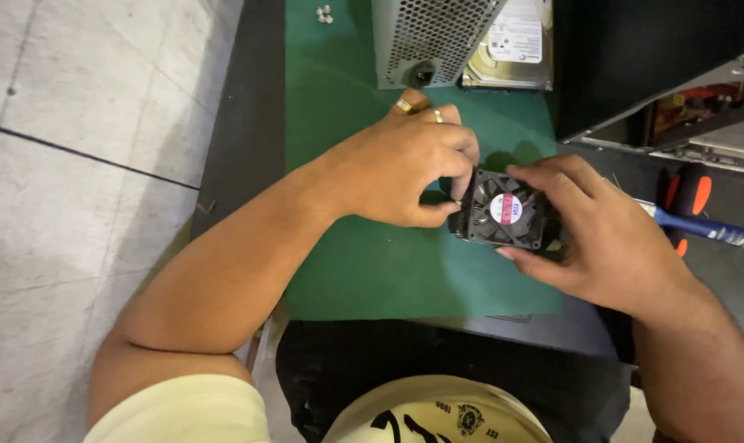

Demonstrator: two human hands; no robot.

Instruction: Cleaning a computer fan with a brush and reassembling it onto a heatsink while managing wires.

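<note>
Down over the green mat (364, 271) on the worktop (249, 123), both hands hold a small black cooling fan (504, 212) with a round red-and-white label. Left hand (405, 168) pinches its left edge between thumb and curled fingers; right hand (602, 238) cups the right side, fingers closed around it. Behind them sit a perforated grey metal box (425, 37) and a hard drive (515, 45). Two small screws (324, 13) lie apart; a blue-handled tool (704, 228) lies right.

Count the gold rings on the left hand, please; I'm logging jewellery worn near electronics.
2: one gold ring on the farther finger, another gold ring on the next finger of the left hand. Curled fingers may hide more.
</note>
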